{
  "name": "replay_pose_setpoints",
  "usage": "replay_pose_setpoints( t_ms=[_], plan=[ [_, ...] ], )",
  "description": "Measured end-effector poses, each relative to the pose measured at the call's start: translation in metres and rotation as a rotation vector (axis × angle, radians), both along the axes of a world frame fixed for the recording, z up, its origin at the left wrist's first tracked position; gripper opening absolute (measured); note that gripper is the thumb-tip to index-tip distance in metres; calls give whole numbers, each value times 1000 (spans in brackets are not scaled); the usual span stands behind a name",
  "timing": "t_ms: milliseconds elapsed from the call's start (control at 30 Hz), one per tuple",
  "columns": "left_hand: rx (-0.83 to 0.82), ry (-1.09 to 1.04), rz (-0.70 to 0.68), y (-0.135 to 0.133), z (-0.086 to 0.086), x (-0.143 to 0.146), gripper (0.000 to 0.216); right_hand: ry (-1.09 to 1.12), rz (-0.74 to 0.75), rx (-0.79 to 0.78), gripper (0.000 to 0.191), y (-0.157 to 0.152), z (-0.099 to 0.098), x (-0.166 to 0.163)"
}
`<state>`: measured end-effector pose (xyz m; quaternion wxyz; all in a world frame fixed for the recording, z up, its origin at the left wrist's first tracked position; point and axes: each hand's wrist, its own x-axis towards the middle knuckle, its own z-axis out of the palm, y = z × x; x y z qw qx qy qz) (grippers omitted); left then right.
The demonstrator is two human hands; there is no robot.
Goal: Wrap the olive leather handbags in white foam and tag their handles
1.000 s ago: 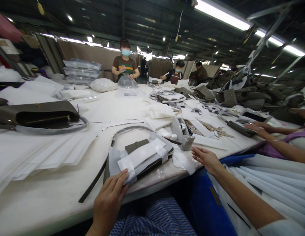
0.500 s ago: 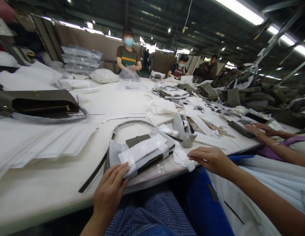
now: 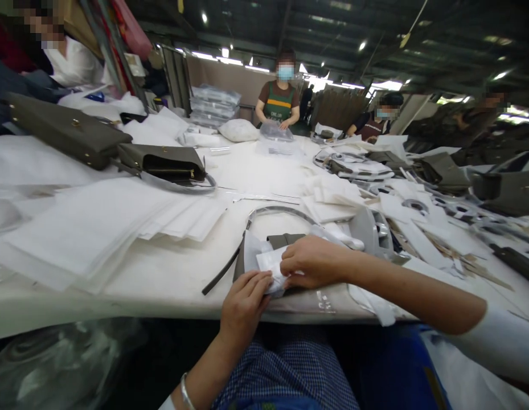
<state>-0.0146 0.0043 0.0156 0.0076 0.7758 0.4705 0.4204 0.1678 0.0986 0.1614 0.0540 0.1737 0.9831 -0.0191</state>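
Note:
A small olive-grey bag wrapped in white paper (image 3: 264, 259) lies near the table's front edge, its long strap (image 3: 224, 270) looping away behind it. My left hand (image 3: 242, 304) grips the near corner of the paper wrap, fingers curled on it. My right hand (image 3: 311, 262) lies on top of the wrapped bag, fingers bent and pressing the white paper. A grey tape dispenser (image 3: 375, 230) stands just right of the bag.
Stacks of white paper sheets (image 3: 102, 228) cover the table's left side, with olive handbags (image 3: 165, 162) behind them. Loose papers, straps and more bags (image 3: 443, 171) crowd the right. Masked workers stand at the far edge (image 3: 279, 102); another person sits at the left (image 3: 54, 51).
My head has turned left. My right hand has moved left from the table's edge onto the wrapped bag. My left hand stays on the wrap's near corner.

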Motion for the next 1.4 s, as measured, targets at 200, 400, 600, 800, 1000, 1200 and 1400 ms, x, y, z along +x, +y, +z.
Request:
replay_pose_setpoints(
  t_ms=[200,400,600,800,1000,1200,1400],
  plan=[
    [-17,-32,-7,0,-3,1,28,-195,37,0,11,12,-6,-33],
    [-32,-58,-2,-1,-1,1,24,-342,32,-3,16,28,-19,-59],
    [6,-53,24,-2,-6,4,22,-400,73,26,13,36,-26,-70],
    [76,-86,50,-4,-15,4,23,-441,83,13,19,38,-25,-70],
    [118,-56,-19,-6,-11,1,35,-516,133,-19,23,45,-20,-79],
    [138,-95,-9,-5,-12,2,30,-475,165,-15,27,53,-20,-84],
    [162,-96,-8,-3,-14,3,28,-391,156,-58,38,73,-26,-83]
  ],
)
